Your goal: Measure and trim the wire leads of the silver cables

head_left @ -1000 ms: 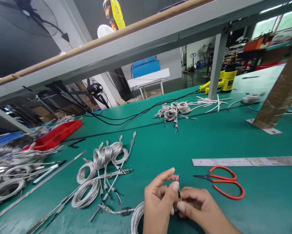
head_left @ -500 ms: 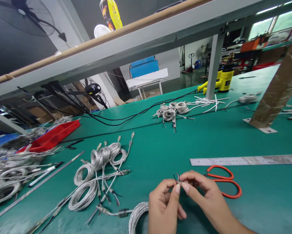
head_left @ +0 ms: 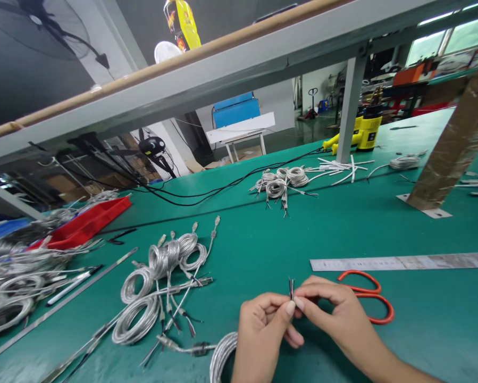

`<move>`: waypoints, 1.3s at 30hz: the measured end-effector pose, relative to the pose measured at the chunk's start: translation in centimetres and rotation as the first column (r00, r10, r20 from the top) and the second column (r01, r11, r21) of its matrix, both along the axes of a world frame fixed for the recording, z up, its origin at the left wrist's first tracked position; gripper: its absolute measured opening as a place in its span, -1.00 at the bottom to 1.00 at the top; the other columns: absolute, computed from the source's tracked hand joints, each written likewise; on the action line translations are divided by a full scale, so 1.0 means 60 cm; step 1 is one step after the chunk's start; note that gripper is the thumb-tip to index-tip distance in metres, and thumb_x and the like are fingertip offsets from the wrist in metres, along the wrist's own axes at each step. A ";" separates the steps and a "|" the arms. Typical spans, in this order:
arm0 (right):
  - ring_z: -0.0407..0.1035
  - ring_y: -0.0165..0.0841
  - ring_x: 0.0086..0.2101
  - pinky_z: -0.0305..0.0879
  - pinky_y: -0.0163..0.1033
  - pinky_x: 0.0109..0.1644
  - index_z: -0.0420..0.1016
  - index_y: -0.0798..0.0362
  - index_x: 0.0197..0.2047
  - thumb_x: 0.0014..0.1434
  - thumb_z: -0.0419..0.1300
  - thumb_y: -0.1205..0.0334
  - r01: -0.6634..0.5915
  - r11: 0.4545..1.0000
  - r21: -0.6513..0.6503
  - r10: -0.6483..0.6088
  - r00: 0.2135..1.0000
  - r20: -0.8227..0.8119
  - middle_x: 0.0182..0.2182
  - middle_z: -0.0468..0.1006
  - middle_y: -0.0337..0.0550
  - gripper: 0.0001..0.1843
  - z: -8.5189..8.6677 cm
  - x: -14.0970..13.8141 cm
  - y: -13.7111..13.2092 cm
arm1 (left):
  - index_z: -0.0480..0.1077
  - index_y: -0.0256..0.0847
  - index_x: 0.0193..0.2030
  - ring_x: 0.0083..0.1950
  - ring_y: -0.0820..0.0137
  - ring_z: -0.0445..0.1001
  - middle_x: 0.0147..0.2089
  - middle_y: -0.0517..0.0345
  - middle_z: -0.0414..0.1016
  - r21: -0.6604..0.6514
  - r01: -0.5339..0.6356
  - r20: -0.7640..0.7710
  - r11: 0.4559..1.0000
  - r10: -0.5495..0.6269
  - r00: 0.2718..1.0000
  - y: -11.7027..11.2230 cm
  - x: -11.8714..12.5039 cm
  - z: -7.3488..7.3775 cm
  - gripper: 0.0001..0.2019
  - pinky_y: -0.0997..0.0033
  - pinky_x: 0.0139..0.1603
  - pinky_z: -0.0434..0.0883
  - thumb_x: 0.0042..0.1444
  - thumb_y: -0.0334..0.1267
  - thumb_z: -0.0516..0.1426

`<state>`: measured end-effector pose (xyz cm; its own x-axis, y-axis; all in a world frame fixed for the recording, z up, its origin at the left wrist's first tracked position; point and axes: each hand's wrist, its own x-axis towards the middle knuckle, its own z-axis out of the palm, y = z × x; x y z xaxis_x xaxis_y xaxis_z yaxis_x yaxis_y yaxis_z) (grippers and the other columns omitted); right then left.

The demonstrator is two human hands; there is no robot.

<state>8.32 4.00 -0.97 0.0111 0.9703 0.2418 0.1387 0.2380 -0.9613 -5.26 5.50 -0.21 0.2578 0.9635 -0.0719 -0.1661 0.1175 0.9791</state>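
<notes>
My left hand (head_left: pixel 262 335) and my right hand (head_left: pixel 334 311) meet low in the middle of the view, fingertips pinching the thin dark wire ends (head_left: pixel 291 288) of a cable. A coil of clear-sheathed silver braided cable (head_left: pixel 223 357) lies partly under my left hand. Just beyond my right hand are orange-handled scissors (head_left: pixel 368 296), their blades hidden behind my fingers. A steel ruler (head_left: pixel 402 261) lies farther back. To the left, a pile of coiled silver cables (head_left: pixel 154 287) with connectors rests on the green mat (head_left: pixel 262 239).
More silver cable coils (head_left: pixel 11 287) lie at far left beside a red tray (head_left: pixel 87 223). Farther back are small coils (head_left: pixel 278 186), white sleeves (head_left: pixel 342 166), black cables (head_left: pixel 223 186), a yellow machine (head_left: pixel 366 133), a grey post (head_left: pixel 348 111) and a cardboard-wrapped column (head_left: pixel 450 149).
My hands have come closer together around the wire ends, and my right hand has moved over the scissors, now covering their blades. The view has shifted slightly.
</notes>
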 end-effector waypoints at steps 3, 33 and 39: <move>0.37 -0.34 -0.47 0.26 -0.27 -0.37 0.50 0.09 -0.47 0.08 0.13 0.23 -0.020 1.000 0.010 0.020 1.000 0.013 -0.55 0.47 -0.17 -0.82 0.002 0.001 0.002 | 0.45 -0.41 -0.51 -0.74 0.59 0.34 -0.57 0.09 0.50 -0.016 0.018 -0.003 1.000 -0.018 1.000 0.001 -0.001 0.003 -0.80 0.68 -0.71 0.31 -0.08 -0.25 0.23; 0.30 -0.41 -0.51 0.22 -0.32 -0.43 0.34 0.07 -0.51 0.06 0.11 0.23 -0.081 0.996 -0.044 0.076 0.991 -0.111 -0.55 0.39 -0.23 -0.85 -0.009 -0.002 0.005 | 0.38 -0.36 -0.48 -0.74 0.61 0.30 -0.58 0.16 0.42 0.043 0.067 -0.163 0.997 -0.059 0.985 -0.006 -0.002 0.008 -0.83 0.69 -0.73 0.19 -0.02 -0.26 0.15; 0.30 -0.42 -0.51 0.22 -0.33 -0.44 0.38 0.09 -0.45 0.09 0.12 0.19 -0.169 0.985 -0.024 0.161 0.969 -0.188 -0.54 0.39 -0.23 -0.84 -0.003 -0.003 0.005 | 0.35 -0.36 -0.52 -0.78 0.65 0.21 -0.62 0.20 0.36 0.100 0.015 -0.176 0.995 0.003 0.984 -0.009 -0.002 0.011 -0.83 0.72 -0.78 0.11 -0.04 -0.27 0.14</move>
